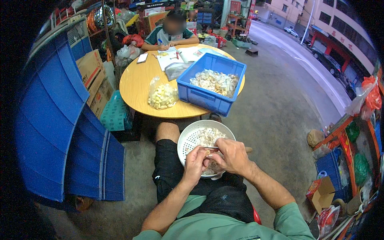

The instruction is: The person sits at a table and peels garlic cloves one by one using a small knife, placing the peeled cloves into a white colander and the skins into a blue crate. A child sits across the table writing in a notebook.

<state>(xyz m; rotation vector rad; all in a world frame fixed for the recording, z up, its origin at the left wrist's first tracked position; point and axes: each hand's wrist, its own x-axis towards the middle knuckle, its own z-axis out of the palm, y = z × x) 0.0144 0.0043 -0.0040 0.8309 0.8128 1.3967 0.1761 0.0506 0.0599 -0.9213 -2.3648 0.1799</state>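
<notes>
Both of my hands meet above a white colander (188, 134) that rests at my lap and holds papery garlic skins (211, 136). Pinched in my left hand (194, 163) is a small yellowish-brown garlic clove (207, 153). My right hand (233, 157) is closed around a thin metal blade (210, 148), likely a small knife, which touches or lies just over the clove; its handle is hidden by my fingers. On the table beyond, a clear bag of peeled garlic cloves (163, 96) stands left of a blue plastic crate (206, 99) heaped with pale garlic and skins (216, 82).
The round wooden table (134, 90) bears a phone (142, 58) and open books (170, 59). Across it sits a person (170, 38) holding a pen. Blue metal panels (60, 112) and cardboard boxes (94, 72) flank my left; a cluttered shelf (346, 148) stands right.
</notes>
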